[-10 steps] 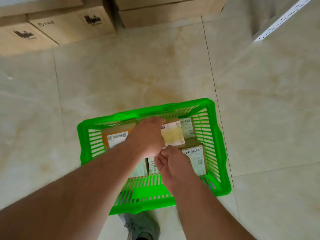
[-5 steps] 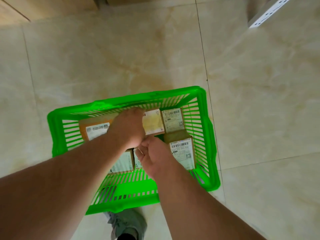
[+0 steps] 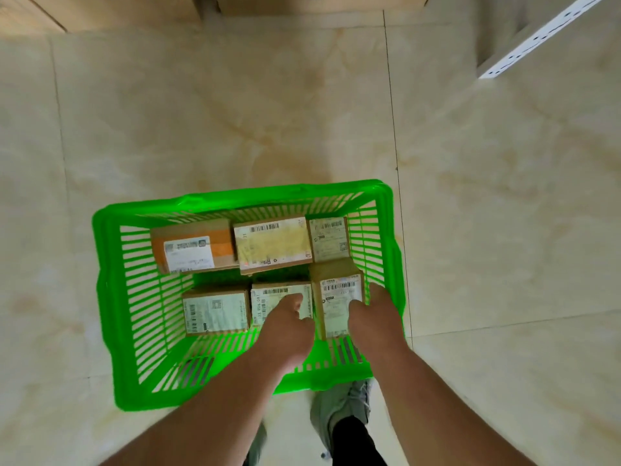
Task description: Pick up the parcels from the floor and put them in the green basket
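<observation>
Ok so both hands have pulled back toward the person since a second ago. Back then the left hand (image 3: 285,326) was covering the yellowish parcel (image 3: 273,244) in the far row and the right hand (image 3: 376,317) was right below it. Now that parcel lies flat and fully uncovered, well beyond both hands, so I'd say it's placed and let go.

The left hand now sits over the near-middle parcel (image 3: 268,302), fingers loosely curled and pointing down at its label. Can't tell if it's touching or just hovering, but it isn't gripping anything. The right hand is just right of the tall brown parcel (image 3: 337,297), fingers down between that box and the basket wall. Whether it's pressing the box or holding it, I can't tell from here.

The green basket (image 3: 111,297) holds six parcels in two rows. Far row, beyond the hands: an orange-taped box (image 3: 193,252), the yellowish one, and a small labelled box (image 3: 329,238). Near row: a labelled box (image 3: 216,311) left of the left hand, then the middle one, then the tall brown one.

No parcels on the floor that I can see, so this looks basically done, just tidying.
</observation>
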